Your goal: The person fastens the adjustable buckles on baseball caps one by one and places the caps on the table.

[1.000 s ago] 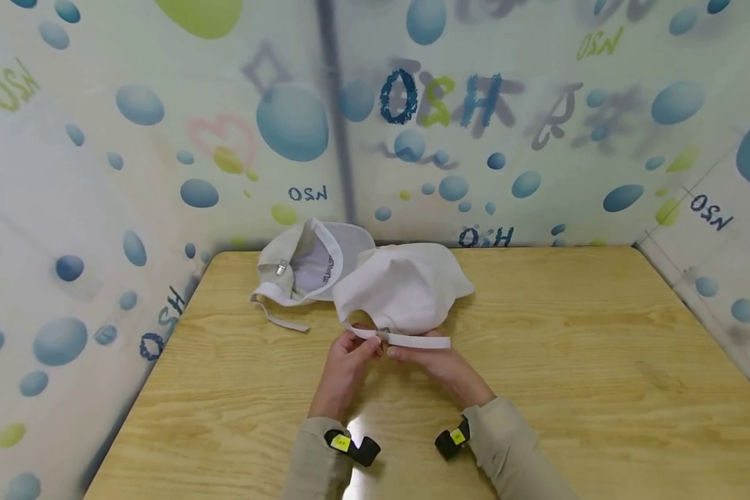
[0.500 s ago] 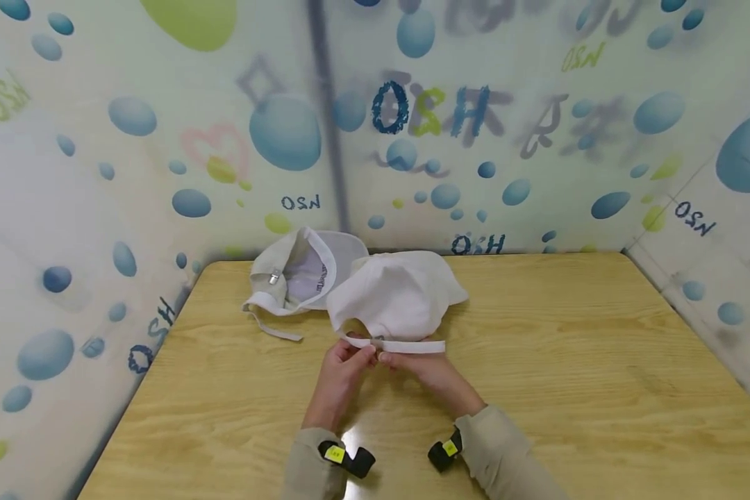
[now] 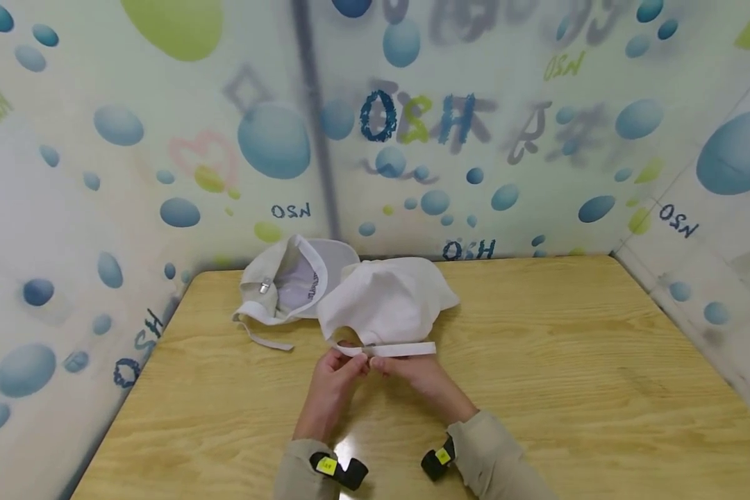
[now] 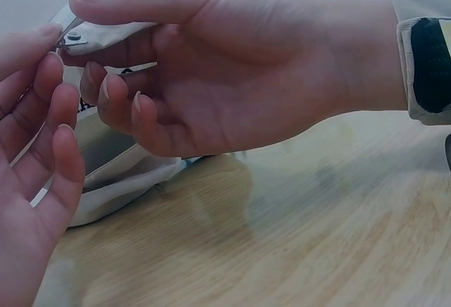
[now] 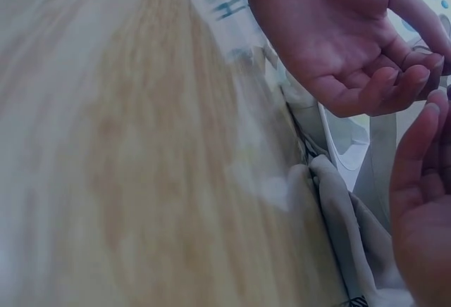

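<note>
A white baseball cap (image 3: 381, 298) stands crown up with its brim pointing back right and its back strap toward me. My left hand (image 3: 328, 389) pinches the back strap (image 3: 406, 349) by its metal buckle, below the cap's rear opening. From the right, my right hand (image 3: 421, 378) holds the same strap between thumb and forefinger, its other fingers loosely curled. The strap's tail reaches over that hand to the right. Up close in the left wrist view, the buckle (image 4: 72, 38) shows between the fingertips of both hands.
A second white cap (image 3: 287, 281) lies behind on the left, opening toward me, its strap (image 3: 269, 342) loose on the wooden table (image 3: 569, 361). It touches the first cap's side. A patterned wall (image 3: 406, 194) rises right behind the table's far edge.
The head view has shifted slightly, so everything sits lower and further left. Both hands keep their hold on the strap, with only slight finger movement.
</note>
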`<state>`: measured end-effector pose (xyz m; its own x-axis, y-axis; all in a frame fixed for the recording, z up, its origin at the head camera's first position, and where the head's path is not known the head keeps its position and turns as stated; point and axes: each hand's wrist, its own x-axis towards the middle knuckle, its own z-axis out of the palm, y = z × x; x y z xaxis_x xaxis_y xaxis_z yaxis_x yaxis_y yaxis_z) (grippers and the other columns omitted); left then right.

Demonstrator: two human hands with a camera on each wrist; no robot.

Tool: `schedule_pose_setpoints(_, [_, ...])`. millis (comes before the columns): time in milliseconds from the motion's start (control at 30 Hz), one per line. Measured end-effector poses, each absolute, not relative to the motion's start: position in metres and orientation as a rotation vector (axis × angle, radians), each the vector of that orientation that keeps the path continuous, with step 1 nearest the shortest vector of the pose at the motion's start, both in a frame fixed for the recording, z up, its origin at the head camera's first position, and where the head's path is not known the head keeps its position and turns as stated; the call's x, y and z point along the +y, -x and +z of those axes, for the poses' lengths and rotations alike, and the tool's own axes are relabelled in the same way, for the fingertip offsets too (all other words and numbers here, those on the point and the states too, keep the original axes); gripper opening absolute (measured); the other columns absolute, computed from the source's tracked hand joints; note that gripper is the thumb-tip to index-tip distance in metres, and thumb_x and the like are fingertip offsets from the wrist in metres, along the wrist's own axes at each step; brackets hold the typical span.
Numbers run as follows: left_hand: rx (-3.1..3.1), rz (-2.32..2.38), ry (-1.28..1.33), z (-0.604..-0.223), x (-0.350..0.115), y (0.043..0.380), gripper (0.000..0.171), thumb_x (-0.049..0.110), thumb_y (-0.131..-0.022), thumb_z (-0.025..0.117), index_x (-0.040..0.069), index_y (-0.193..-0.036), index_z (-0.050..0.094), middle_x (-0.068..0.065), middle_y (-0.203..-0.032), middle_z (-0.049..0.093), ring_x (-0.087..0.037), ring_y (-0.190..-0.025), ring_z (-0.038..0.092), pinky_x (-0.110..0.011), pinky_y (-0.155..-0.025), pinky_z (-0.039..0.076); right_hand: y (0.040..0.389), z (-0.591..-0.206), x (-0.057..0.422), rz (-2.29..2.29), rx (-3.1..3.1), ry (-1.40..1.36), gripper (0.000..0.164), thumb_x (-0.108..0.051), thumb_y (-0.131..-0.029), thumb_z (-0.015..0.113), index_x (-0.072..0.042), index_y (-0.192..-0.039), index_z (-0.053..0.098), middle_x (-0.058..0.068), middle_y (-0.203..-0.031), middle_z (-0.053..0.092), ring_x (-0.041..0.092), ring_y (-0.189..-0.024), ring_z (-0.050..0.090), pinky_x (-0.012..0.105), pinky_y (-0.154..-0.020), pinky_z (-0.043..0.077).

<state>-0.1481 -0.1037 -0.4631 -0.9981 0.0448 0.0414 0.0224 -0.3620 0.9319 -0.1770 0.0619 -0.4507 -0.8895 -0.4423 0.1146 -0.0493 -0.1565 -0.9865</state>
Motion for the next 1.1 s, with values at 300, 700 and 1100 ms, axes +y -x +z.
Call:
schedule_pose_setpoints(300, [1.746,2.608,-0.131,-0.468,-0.107,0.146,0.006,0.007,-0.083,0.062,0.007,-0.084,0.056,-0.002,-0.073,0.058,-0.013,-0.071,0.054,-0.025,-0.067,0.046,0.166,-0.436,0.059,-2.120,1.835,0.506,0.024,-0.007,-0.080,0.065,-0.003,-0.098,0.050,0.002,-0.079,0.050,0.014,-0.071,0.048,0.026,-0.066,0.042])
schedule_pose_setpoints(700, [1.746,2.581,-0.166,-0.467,-0.106,0.145,0.006,0.006,-0.083,0.061,0.011,-0.084,0.057,-0.002,-0.075,0.058,-0.013,-0.072,0.055,-0.026,-0.069,0.046,0.170,-0.449,0.060,-2.170,1.804,0.443,0.028,-0.011,-0.077,0.069,-0.004,-0.097,0.050,0.003,-0.078,0.051,0.015,-0.072,0.049,0.026,-0.066,0.042])
schedule_pose_setpoints(1100, [1.614,2.678,-0.117,-0.460,-0.106,0.145,0.004,0.007,-0.085,0.058,0.008,-0.089,0.058,-0.003,-0.080,0.056,-0.015,-0.074,0.053,-0.026,-0.069,0.045,0.164,-0.428,0.064,-2.141,1.879,0.443,0.033,-0.009,-0.078,0.068,-0.004,-0.101,0.045,0.003,-0.081,0.049,0.015,-0.070,0.049,0.035,-0.067,0.046])
